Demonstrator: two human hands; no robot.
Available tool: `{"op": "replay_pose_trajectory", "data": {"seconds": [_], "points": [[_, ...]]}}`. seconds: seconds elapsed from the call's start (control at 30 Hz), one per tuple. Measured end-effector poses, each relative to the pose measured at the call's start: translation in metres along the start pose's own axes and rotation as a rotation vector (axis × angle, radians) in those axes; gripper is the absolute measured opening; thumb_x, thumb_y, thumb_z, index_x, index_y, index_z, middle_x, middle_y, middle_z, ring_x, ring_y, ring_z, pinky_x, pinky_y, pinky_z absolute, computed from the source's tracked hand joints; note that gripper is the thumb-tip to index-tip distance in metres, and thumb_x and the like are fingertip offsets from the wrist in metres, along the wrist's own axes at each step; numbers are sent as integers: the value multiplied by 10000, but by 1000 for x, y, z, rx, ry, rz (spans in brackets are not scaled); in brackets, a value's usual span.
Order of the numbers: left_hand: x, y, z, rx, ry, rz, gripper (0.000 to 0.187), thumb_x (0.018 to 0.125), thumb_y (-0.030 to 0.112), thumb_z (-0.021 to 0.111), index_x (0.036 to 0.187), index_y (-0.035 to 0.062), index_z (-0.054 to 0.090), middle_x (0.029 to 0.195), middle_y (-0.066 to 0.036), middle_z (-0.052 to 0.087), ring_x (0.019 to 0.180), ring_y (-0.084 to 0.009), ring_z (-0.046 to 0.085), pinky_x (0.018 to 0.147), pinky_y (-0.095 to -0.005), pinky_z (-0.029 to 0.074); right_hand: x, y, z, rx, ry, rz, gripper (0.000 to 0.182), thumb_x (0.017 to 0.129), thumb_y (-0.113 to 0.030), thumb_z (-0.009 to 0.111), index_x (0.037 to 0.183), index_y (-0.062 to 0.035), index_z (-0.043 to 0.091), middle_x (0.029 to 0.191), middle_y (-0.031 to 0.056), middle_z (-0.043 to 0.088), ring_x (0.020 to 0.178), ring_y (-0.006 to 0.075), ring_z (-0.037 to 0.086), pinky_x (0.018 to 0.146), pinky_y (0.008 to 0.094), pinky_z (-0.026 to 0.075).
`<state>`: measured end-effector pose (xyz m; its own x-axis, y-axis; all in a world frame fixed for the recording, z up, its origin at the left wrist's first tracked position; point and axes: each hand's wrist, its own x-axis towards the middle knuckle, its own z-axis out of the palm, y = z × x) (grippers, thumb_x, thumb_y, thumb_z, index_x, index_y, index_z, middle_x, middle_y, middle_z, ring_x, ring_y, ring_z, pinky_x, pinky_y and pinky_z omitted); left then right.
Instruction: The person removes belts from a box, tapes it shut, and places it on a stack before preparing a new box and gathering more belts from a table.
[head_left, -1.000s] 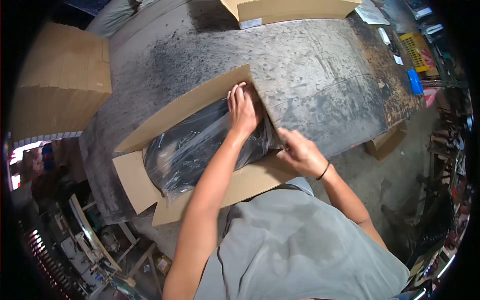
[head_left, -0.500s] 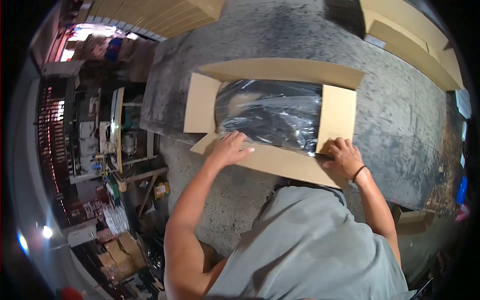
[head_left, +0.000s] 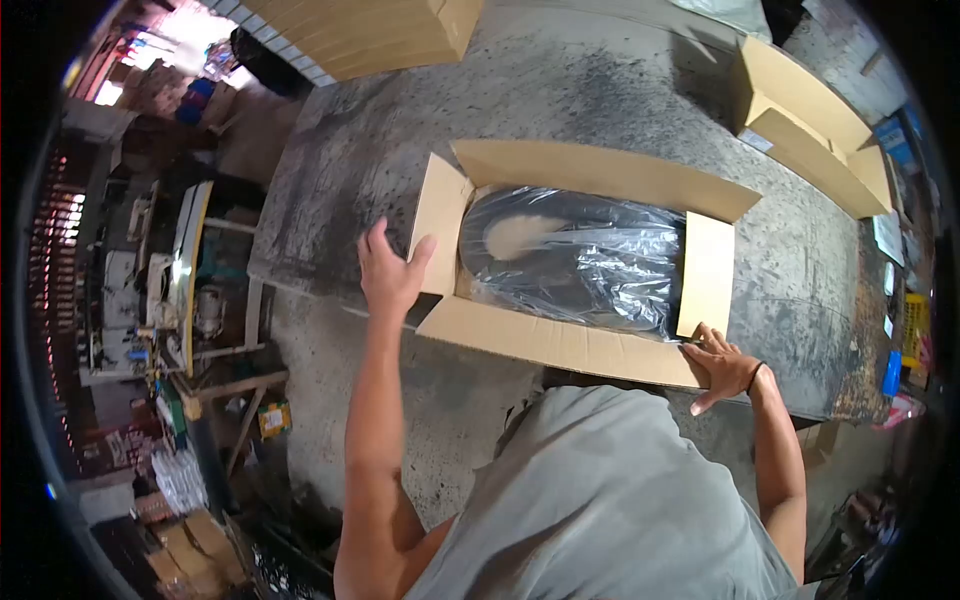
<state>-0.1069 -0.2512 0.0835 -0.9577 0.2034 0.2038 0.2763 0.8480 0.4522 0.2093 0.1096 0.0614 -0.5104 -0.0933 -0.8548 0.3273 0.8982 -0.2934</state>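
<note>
A long cardboard box [head_left: 560, 343] lies on the table with its flaps spread. Inside it is a dark item in clear plastic wrap [head_left: 620, 265], with a tan rounded patch showing near its left end; its kind I cannot make out. My left hand [head_left: 393, 275] is beside the left end flap [head_left: 440, 225], fingers apart, holding nothing. At the near right corner my right hand [head_left: 722, 365] rests on the near flap and the right end flap [head_left: 708, 270], its thumb stretched away from the fingers.
The box sits on a worn grey table [head_left: 340, 190]. Stacked flat cardboard [head_left: 380, 35] stands at the far left, and another open carton [head_left: 815, 135] is at the far right. Beyond the table's left side are a workbench with a yellow-edged board [head_left: 192, 270] and several cartons [head_left: 200, 550].
My left hand has left the near flap and moved left to the end flap. My right hand stays at the near right corner with its thumb now spread. The whole view has shifted.
</note>
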Motion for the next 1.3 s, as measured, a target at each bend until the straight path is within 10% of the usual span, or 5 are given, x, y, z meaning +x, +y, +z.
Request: {"op": "replay_pose_trajectory", "data": {"seconds": [0.1, 0.33, 0.67, 0.93, 1.3], "points": [[-4, -12, 12, -197, -1039, -18, 930, 654, 518, 696, 1316, -4, 304, 1362, -261, 295, 1266, -363, 308, 1005, -403, 323, 3, -12, 0, -66, 37, 34, 1161, 459, -561, 766, 1401, -158, 218, 1422, 239, 123, 1342, 367, 93, 1051, 527, 200], [15, 25, 41, 176, -1486, 468, 808, 641, 526, 682, 1283, 97, 443, 1268, -179, 476, 1172, -309, 453, 964, -371, 362, 33, 29, -50, 324, -160, -108, 766, 620, -413, 733, 1296, -190, 450, 1261, 93, 506, 1121, 247, 496, 950, 372, 379], [5, -5, 116, -26, -391, 108, 1046, 588, 459, 760, 1377, 70, 193, 1408, -177, 246, 1256, -344, 327, 978, -437, 352, 61, -15, -139, -239, 1324, 170, 667, 714, -367, 677, 1285, -137, 420, 1321, 159, 400, 1253, 343, 320, 1014, 478, 266], [14, -53, 150, -1178, -137, -267, 894, 773, 437, 653, 1398, 35, 157, 1326, -208, 377, 1201, -291, 405, 971, -354, 332, 100, -44, -61, -2, 1014, 253, 729, 690, -526, 619, 1266, -134, 405, 1103, 123, 466, 1140, 325, 392, 1017, 520, 201], [4, -42, 143, -700, -482, -12, 497, 922, 245, 471, 1319, -13, 322, 1236, -174, 493, 1031, -233, 545, 852, -321, 448, 128, 2, 23, 12, 1178, 168, 718, 792, -646, 387, 1359, -214, 305, 1418, 52, 274, 1319, 310, 217, 1041, 569, 126]]}}
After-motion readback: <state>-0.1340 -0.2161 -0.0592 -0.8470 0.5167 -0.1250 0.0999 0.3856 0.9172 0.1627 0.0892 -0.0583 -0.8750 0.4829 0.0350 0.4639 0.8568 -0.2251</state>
